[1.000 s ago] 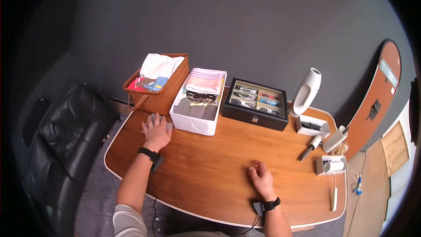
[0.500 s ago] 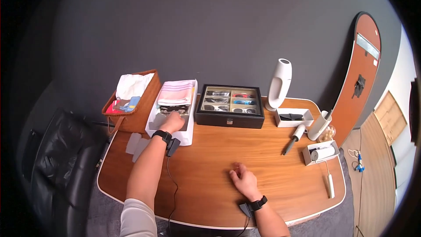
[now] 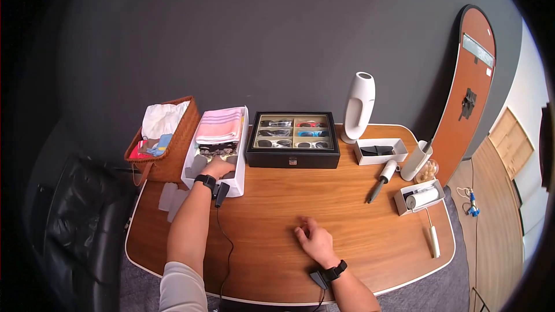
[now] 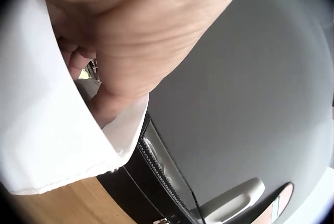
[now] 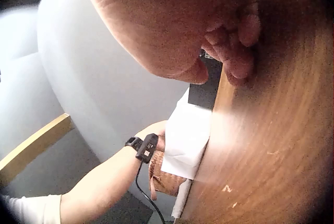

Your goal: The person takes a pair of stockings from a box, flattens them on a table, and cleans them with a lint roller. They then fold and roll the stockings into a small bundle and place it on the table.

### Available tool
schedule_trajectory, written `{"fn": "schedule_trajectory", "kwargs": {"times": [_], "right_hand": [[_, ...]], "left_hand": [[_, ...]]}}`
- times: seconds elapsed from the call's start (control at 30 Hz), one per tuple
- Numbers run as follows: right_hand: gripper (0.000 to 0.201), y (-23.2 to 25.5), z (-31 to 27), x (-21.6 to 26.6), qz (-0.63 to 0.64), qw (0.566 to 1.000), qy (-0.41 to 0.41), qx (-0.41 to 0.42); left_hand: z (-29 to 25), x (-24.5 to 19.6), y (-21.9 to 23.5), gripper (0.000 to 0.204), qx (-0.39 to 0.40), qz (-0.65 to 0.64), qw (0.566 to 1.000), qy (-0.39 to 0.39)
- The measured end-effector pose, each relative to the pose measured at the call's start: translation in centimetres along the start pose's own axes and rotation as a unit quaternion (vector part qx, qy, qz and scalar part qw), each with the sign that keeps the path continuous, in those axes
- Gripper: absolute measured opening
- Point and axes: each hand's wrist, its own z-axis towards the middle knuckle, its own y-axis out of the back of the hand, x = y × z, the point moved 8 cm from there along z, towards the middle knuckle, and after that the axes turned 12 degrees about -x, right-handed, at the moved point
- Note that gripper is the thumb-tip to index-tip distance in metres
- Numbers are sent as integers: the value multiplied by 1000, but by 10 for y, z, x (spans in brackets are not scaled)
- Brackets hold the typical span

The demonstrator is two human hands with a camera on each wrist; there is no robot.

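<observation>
My left hand (image 3: 218, 167) reaches down into the white fabric box (image 3: 232, 188), over the grey folded cloth pieces (image 3: 198, 163) at its near end. In the left wrist view its fingers bend down behind the white box wall (image 4: 47, 114), and I cannot tell whether they grip anything. A pink striped towel (image 3: 219, 126) and a dark patterned folded cloth (image 3: 217, 148) lie farther back in the box. Flat grey cloth pieces (image 3: 169, 196) lie on the table left of the box. My right hand (image 3: 317, 244) rests on the wooden table, its fingers loosely curled with nothing in them.
A brown woven basket (image 3: 176, 162) of clothes stands left of the box. To the right are a black glasses case (image 3: 272, 159), a tall white device (image 3: 360, 101), a white tray (image 3: 381, 158), a dark-ended brush (image 3: 377, 189) and a lint roller (image 3: 422, 197).
My left hand has left the grey cloth pieces on the table and moved right into the white box. The right hand stays on the table. The head view has turned right.
</observation>
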Motion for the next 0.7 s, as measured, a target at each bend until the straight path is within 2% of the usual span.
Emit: {"fn": "schedule_trajectory", "kwargs": {"times": [0.1, 0.2, 0.23, 0.37, 0.5, 0.6, 0.7], "right_hand": [[45, 0, 0, 4, -6, 1000, 4, 1], [45, -1, -1, 2, -7, 1000, 4, -2], [45, 0, 0, 3, -6, 1000, 3, -3], [44, -1, 0, -1, -13, 1000, 13, -12], [44, -3, -2, -2, -4, 1000, 13, -17], [43, -1, -1, 0, 1, 1000, 14, -16], [43, 0, -1, 0, 2, 1000, 10, -12]], "left_hand": [[7, 9, 0, 55, 16, 37, 999, 25], [4, 1, 0, 63, -29, 134, 990, -22], [-12, -13, 9, 72, -29, 147, 989, 3], [-17, -19, 7, 77, 32, 171, 983, -51], [-19, -17, 3, 75, 79, 239, 966, -59], [-39, -33, 14, 63, -13, 217, 976, -16], [-34, -22, 13, 68, -24, 201, 979, 26]]}}
